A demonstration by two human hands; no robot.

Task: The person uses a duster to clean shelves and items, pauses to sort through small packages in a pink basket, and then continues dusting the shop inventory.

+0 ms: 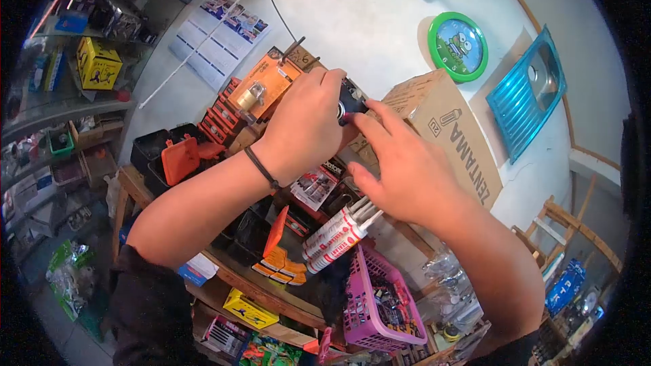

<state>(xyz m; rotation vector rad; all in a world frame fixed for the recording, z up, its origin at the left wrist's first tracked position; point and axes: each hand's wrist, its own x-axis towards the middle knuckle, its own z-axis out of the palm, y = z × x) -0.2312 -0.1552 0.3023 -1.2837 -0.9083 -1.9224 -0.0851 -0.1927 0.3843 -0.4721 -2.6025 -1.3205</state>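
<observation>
My left hand (pixel 304 125), wearing a thin dark wristband (pixel 261 167), is raised at the shelf top with its fingers curled round a small black object (pixel 351 97). A silvery ring shows on that object's face; the rest is hidden behind my fingers, and I cannot tell its kind. From the right, my right hand (pixel 410 166) reaches over with fingers stretched out, the fingertips right at the object's edge and the thumb held apart below. Just left of my left hand, a brass padlock (pixel 251 97) is mounted on an orange card (pixel 279 80).
A large cardboard box (pixel 468 152) stands behind my right hand. Below are white sealant tubes (pixel 336 238) and a pink basket (pixel 356 298) of small items. A green clock (pixel 432 44) and a blue-wrapped sink (pixel 519 105) are at the wall. Stocked shelves (pixel 51 183) line the left.
</observation>
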